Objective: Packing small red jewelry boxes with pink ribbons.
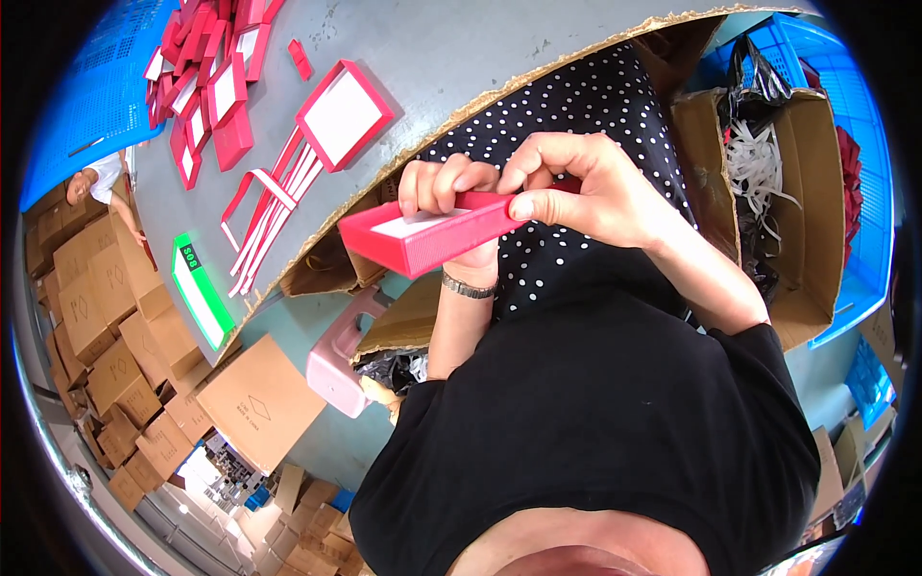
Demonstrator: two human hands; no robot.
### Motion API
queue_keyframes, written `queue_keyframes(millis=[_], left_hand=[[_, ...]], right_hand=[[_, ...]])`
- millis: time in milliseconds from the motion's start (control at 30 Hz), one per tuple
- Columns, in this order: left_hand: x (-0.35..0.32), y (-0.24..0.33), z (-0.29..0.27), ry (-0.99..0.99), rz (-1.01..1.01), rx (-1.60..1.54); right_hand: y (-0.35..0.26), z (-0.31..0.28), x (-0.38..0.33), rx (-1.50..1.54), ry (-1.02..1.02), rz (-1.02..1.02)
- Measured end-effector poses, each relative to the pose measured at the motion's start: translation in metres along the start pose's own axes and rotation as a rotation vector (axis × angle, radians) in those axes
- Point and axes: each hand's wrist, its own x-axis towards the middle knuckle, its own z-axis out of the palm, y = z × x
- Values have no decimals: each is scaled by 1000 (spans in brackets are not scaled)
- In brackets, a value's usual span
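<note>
A shallow red open box (408,245) with a white inner bottom is held up before my body, above my lap. My left hand (447,187) is closed on it, its fingers curled over the far wall and into the opening. At the box's right end my right hand (591,192) pinches the wall with thumb and forefinger. On the grey table to the left lie another red box (344,115) with a white inside and a bundle of red-and-white strips (279,206). A small red piece (300,60) rests beyond them.
Several red boxes are piled on the grey table (384,38), beside a blue crate (91,106). A green-framed white panel (202,293) is at the table's edge. On the right, a cardboard box (812,211) holds white shreds. A pink stool (341,355), stacked cartons and another person are to the left.
</note>
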Motion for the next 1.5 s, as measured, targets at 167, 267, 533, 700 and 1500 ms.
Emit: queue_keyframes(millis=[167,267,533,700,1500], left_hand=[[-26,13,7,474,53,718],[-42,13,8,445,147,1622],[-18,-12,30,-306,-122,2504],[-22,-6,27,-228,-67,2483],[-34,-18,20,-161,72,2228]], right_hand=[[-24,-23,-5,-248,87,-69],[-26,-36,-11,-555,141,-69],[-13,-27,-21,-754,121,-205],[-21,-50,-38,-852,177,-57],[-5,-46,-47,-912,346,-163]])
